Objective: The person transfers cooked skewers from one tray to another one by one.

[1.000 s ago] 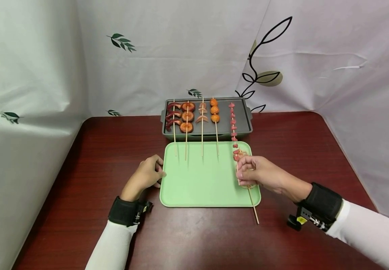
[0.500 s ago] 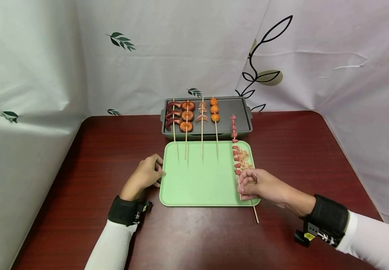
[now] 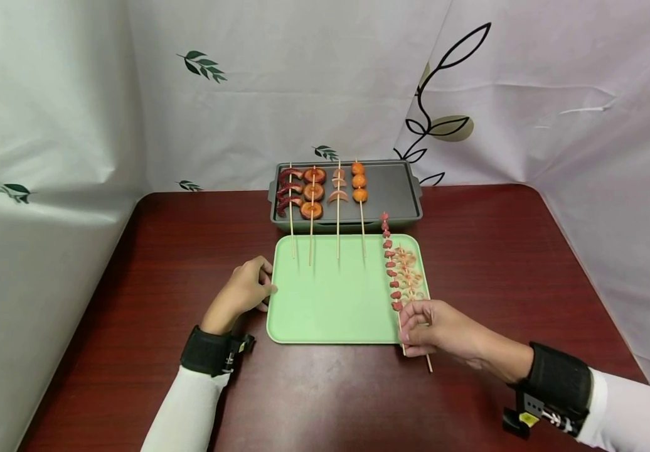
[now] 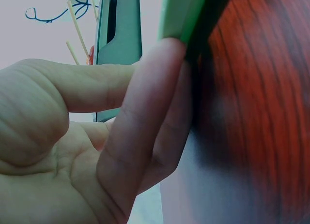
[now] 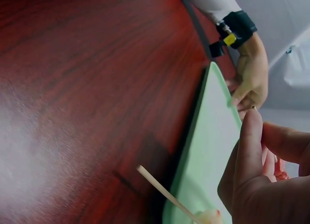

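At the lower right of the head frame, a red-piece skewer (image 3: pixel 390 264) is being held by the right hand (image 3: pixel 438 328), its stick being pinched narrowly between thumb and fingers. The skewer is being kept over the right part of the green tray (image 3: pixel 330 301), its tip being seen against the front edge of the grill pan (image 3: pixel 391 183); whether the tray is being touched by it cannot be told. Just to its right, a pale, curly-piece skewer (image 3: pixel 408 277) is being carried by the tray, its bare stick being seen past the tray's lower edge and partly being hidden by the right hand.

At centre left, the tray's left rim is being gripped by the left hand (image 3: pixel 245 289), a fingertip being pressed against the edge in the left wrist view.

Up at top centre, four skewers are being held side by side in the pan: dark red curved pieces (image 3: pixel 290 190) at its left, round brown-rimmed slices (image 3: pixel 312 193), pale crescents (image 3: pixel 338 196), then orange balls (image 3: pixel 359 181), their sticks being extended out over the tray. Pan and tray are being supported by the dark red bench (image 3: pixel 325 392).
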`<control>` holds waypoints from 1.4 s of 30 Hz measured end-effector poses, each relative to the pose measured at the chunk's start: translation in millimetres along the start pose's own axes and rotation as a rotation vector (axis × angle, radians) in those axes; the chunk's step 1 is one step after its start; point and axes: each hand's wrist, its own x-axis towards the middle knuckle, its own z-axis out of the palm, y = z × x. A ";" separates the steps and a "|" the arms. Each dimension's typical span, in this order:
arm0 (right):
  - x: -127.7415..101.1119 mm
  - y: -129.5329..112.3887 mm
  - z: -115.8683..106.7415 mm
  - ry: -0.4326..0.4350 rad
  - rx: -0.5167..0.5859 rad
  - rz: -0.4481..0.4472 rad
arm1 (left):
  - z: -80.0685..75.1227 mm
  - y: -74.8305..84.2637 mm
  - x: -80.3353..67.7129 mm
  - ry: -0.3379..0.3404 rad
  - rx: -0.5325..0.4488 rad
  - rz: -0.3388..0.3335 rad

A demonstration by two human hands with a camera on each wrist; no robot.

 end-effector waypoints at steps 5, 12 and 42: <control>-2.8 4.6 2.5 -0.016 0.047 0.032 | -0.4 0.7 0.6 0.004 -0.004 -0.009; -4.5 10.7 2.5 -0.031 0.098 0.055 | -0.9 0.0 0.5 -0.004 0.001 -0.009; 6.6 20.6 -7.5 0.021 -0.013 0.095 | -1.0 1.1 1.2 0.003 0.018 0.016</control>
